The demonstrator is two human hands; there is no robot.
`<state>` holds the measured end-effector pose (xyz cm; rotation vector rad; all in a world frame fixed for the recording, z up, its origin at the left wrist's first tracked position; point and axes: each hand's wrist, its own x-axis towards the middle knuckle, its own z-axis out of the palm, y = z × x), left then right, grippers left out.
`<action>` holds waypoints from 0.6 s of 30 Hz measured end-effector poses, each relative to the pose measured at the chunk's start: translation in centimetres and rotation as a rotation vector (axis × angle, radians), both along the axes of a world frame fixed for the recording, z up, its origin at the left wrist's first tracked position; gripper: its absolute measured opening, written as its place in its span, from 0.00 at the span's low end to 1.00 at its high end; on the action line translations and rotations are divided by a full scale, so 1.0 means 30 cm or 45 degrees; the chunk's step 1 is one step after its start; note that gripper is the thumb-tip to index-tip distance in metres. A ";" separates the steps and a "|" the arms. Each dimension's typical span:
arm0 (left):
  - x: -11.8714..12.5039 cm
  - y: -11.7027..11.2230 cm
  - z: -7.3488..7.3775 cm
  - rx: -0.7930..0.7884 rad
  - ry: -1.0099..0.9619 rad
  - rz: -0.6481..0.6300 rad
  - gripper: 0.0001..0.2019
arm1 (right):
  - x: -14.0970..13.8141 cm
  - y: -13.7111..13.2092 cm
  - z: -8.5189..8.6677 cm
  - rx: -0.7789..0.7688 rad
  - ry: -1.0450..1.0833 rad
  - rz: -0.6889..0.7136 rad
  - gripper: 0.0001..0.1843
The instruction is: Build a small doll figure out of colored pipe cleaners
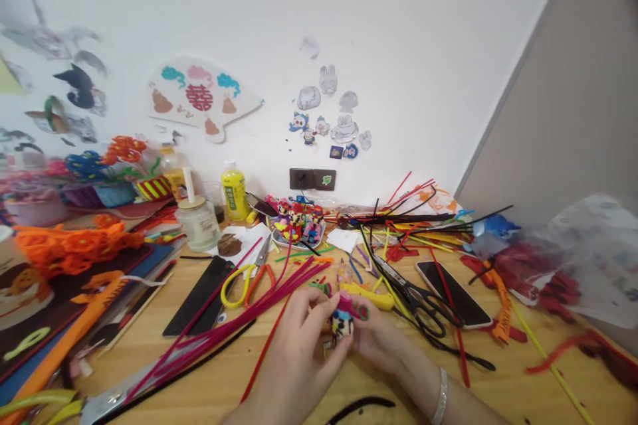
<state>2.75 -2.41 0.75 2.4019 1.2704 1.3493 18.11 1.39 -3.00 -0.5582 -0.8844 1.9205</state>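
Between my two hands is a small pipe-cleaner figure (343,327) with a pink top, some blue, a pale part with black marks, and a green-and-red piece at its side. Fingers and thumb of my left hand (305,335) are closed on it from the left. From the right, my right hand (381,339) grips it too, its fingertips partly hidden behind the figure. Just beyond lies a yellow-handled tool (369,296). Several similar little figures (298,220) stand together in a white tray further back.
Magenta pipe cleaners (239,319) lie left of my hands, near orange-and-yellow-handled scissors (239,287) and a dark flat slab (199,299). Black scissors (423,305) and a phone (454,293) lie right. A glass jar (198,224) and yellow bottle (234,192) stand at the back.
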 end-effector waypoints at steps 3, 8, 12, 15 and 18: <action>0.006 -0.020 0.021 0.096 0.037 0.007 0.19 | 0.000 -0.008 -0.016 0.015 -0.056 0.034 0.21; 0.014 -0.041 0.047 0.197 0.029 0.059 0.20 | -0.022 -0.031 -0.009 -0.010 0.003 0.207 0.22; 0.011 -0.049 0.048 0.271 0.043 0.112 0.20 | -0.042 -0.055 0.021 -0.057 0.077 0.206 0.22; 0.001 -0.041 0.042 0.285 0.031 0.128 0.21 | -0.047 -0.058 0.032 0.022 0.020 0.111 0.22; -0.012 -0.019 0.032 0.204 -0.033 0.133 0.19 | -0.041 -0.044 0.039 0.094 -0.066 -0.016 0.21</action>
